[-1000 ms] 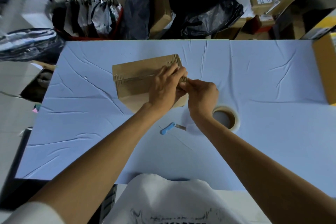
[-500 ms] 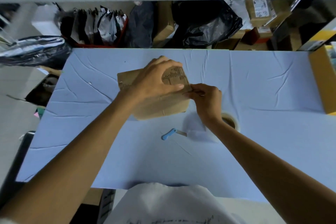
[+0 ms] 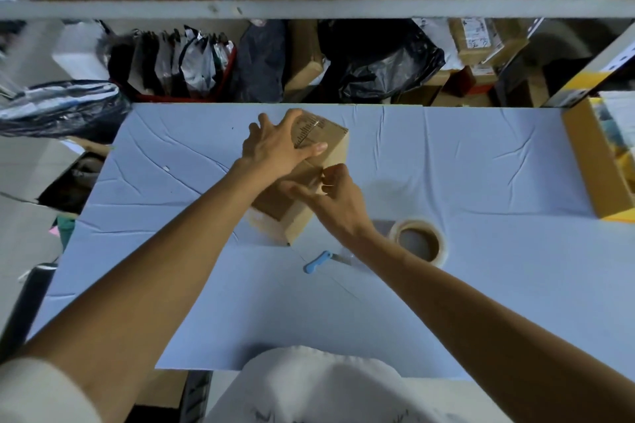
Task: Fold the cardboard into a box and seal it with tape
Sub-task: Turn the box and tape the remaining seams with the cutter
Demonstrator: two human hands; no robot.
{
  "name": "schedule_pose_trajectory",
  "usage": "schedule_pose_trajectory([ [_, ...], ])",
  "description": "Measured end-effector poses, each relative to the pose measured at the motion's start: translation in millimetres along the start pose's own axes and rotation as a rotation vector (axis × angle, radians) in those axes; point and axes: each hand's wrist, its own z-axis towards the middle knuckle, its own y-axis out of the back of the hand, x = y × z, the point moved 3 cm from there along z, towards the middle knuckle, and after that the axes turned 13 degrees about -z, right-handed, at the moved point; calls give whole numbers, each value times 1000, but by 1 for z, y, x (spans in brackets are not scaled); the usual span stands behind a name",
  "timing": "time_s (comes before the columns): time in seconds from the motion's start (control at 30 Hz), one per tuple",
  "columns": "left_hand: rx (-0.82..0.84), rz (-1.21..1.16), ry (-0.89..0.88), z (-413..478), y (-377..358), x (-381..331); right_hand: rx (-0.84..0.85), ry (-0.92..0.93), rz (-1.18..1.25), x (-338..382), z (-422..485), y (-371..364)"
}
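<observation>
The cardboard box (image 3: 309, 189) now stands turned on the blue table cover (image 3: 446, 165), one corner pointing toward the person, where a second ago it lay square-on with its long seam running left to right. It sits near the far middle of the table and looks raised on its far side, though whether it is lifted clear of the cover cannot be told.

The left hand (image 3: 278, 148) has moved from the near right part of the top to the far end; it now lies spread wide over the top, fingers reaching over the far edge and the thumb stretched along the tape with dark markings near the upper corner. The right hand (image 3: 330, 192), which earlier pinched at the right end of the seam, is now on the near right side of the box, fingers curled narrow and pressing against the cardboard at the edge. Whether it pinches a tape end cannot be told.

The roll of tape (image 3: 419, 242) lies flat on the cover just right of the right wrist, more exposed than before, when the arm covered part of it. The small blue-handled cutter (image 3: 318, 261) lies near it, in front of the box, as in the earlier frames. The view has tilted up, so the shelf (image 3: 309, 7) above the table now shows more.
</observation>
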Motion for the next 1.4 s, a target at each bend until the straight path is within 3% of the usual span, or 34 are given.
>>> schedule_pose_trajectory([
  [0.17,21,80,120,-1,10,10,38,52,-110,8,12,-18],
  [0.23,1,94,87,3,12,16,73,74,-98,6,19,-15],
  [0.3,-6,96,-157,9,11,18,120,120,-120,5,26,-10],
  [0.37,107,58,-439,12,8,18,184,187,-158,6,32,-3],
  [0.43,219,25,-505,9,5,22,241,231,-185,6,37,3],
  [0.53,178,55,-501,11,4,28,219,199,-222,5,36,10],
  [0.63,95,19,-461,14,9,32,93,89,-280,-5,28,15],
  [0.77,-33,26,-353,12,11,37,-10,-90,-100,-23,16,20],
  [0.9,-46,93,-209,9,10,36,59,-266,4,-28,16,14],
  [1.0,-78,136,-131,7,12,32,77,-207,68,-24,10,9],
  [1.07,-60,88,-208,3,12,22,81,-143,85,-24,6,8],
  [1.2,183,-128,-361,-3,0,-3,90,-68,103,-31,4,8],
  [1.27,194,-160,-349,-2,-2,-7,82,-64,104,-33,4,9],
  [1.4,234,-174,-285,3,0,-6,-74,-63,-61,-31,-5,13],
])
